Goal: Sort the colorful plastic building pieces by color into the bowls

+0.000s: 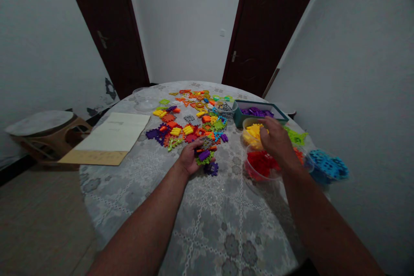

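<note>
My left hand [190, 157] is closed round a small stack of toothed plastic building pieces [204, 155] in grey, orange, purple and green. Just under it lies a dark purple gear piece [211, 169] on the tablecloth. My right hand [274, 138] reaches over a clear tub [246, 141] of yellow plastic pieces. Its thumb and fingers are bent together against a yellow piece [255, 129] at the top of the heap; the fingertips are partly hidden. Below that hand stands another clear tub of red pieces [263, 164].
Many mixed pieces [190, 138] spread over the round table [207, 224]. A green box [241, 116] of purple pieces stands behind the tubs. Blue pieces [328, 164] fill a container at the right edge. An open paper folder [111, 133] lies left, near a stool [42, 125].
</note>
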`<state>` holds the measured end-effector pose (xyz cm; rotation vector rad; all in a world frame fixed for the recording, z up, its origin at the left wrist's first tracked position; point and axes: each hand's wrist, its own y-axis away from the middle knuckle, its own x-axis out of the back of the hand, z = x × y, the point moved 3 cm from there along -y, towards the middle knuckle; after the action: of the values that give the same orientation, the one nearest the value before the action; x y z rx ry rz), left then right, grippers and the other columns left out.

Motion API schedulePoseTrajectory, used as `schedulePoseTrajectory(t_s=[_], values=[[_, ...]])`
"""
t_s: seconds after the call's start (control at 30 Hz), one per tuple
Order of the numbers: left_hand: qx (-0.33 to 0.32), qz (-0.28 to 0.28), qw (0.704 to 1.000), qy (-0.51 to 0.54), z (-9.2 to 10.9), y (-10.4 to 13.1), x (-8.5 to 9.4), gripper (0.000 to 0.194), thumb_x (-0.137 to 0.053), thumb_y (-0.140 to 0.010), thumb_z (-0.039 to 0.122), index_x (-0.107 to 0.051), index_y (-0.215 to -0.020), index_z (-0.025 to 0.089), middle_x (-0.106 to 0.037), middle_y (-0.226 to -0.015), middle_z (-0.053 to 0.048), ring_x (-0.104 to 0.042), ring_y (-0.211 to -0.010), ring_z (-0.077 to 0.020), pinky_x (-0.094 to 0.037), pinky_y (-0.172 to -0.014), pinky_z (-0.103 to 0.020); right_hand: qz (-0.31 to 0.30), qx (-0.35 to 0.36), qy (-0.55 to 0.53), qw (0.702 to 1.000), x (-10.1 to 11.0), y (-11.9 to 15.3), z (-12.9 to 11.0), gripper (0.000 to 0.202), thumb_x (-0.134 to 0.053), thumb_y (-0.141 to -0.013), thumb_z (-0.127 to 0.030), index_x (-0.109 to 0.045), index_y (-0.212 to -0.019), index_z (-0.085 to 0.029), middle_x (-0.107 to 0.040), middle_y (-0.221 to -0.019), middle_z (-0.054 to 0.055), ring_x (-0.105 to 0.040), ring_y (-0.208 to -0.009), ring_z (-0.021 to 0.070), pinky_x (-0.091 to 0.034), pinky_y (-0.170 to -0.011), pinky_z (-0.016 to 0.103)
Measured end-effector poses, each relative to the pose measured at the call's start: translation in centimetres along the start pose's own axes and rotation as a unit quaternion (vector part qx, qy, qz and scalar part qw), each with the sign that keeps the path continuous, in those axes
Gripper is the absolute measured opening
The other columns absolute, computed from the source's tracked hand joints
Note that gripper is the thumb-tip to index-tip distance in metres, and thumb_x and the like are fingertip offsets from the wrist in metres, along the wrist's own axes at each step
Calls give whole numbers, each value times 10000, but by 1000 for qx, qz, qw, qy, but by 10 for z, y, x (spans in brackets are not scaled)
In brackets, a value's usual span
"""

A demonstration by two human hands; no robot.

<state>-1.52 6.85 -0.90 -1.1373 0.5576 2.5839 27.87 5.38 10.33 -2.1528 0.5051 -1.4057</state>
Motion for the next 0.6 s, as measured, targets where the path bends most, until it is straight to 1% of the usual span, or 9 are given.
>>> schedulePoseTrajectory(t_s=[0.07, 0.13, 0.2, 0.27, 0.37, 0.5, 0.6], values=[[0, -13, 1000, -8, 0, 1, -1, 520, -624, -894, 169, -607, -1412, 207, -788, -1163, -150, -808, -923, -322, -686, -630, -482, -49, 77, -50, 995, -8, 14, -34, 383, -517, -963, -185, -750, -1267, -184, -689, -1394, 162, -619, -1328, 302, -444, -1195, 522], [6, -24, 1000, -13, 1, 3, -3, 564, -616, -882, 140, -588, -1441, 213, -784, -1171, -151, -809, -924, -320, -686, -630, -472, -110, 137, -65, 982, -19, 29, -70, 403, -539, -979, -150, -725, -1327, -230, -650, -1465, 137, -587, -1362, 289, -439, -1194, 525], [15, -28, 999, -17, 1, 4, -5, 592, -613, -864, 108, -578, -1447, 209, -786, -1123, -135, -808, -892, -309, -685, -615, -455, -166, 167, -33, 971, -30, 40, -99, 449, -536, -987, -104, -695, -1381, -250, -600, -1530, 135, -545, -1399, 292, -434, -1187, 521], [19, -29, 999, -22, 2, 4, -7, 605, -612, -848, 79, -578, -1438, 207, -783, -1052, -103, -801, -834, -283, -683, -598, -433, -209, 183, 14, 960, -41, 43, -118, 451, -535, -1009, -104, -672, -1411, -256, -567, -1564, 136, -535, -1398, 294, -449, -1160, 499], [20, -37, 999, -29, 3, 4, -9, 599, -608, -835, 61, -592, -1417, 203, -772, -1010, -79, -786, -775, -256, -680, -579, -403, -246, 206, 58, 945, -53, 39, -130, 356, -557, -1047, -182, -678, -1377, -240, -575, -1543, 139, -561, -1341, 300, -496, -1076, 452], [27, -49, 998, -34, 2, 3, -11, 547, -608, -833, 63, -618, -1365, 189, -775, -1022, -89, -787, -765, -268, -685, -569, -419, -256, 218, 78, 938, -59, 35, -132, 251, -571, -1064, -244, -709, -1271, -208, -676, -1352, 133, -612, -1205, 288, -519, -979, 404], [28, -31, 999, -26, 3, 3, -12, 378, -612, -875, 96, -659, -1245, 156, -779, -983, -93, -780, -725, -268, -679, -540, -428, -248, 214, 66, 943, -58, 35, -133, 248, -574, -1063, -236, -696, -1278, -213, -701, -1292, 110, -626, -1164, 270, -513, -969, 386]])
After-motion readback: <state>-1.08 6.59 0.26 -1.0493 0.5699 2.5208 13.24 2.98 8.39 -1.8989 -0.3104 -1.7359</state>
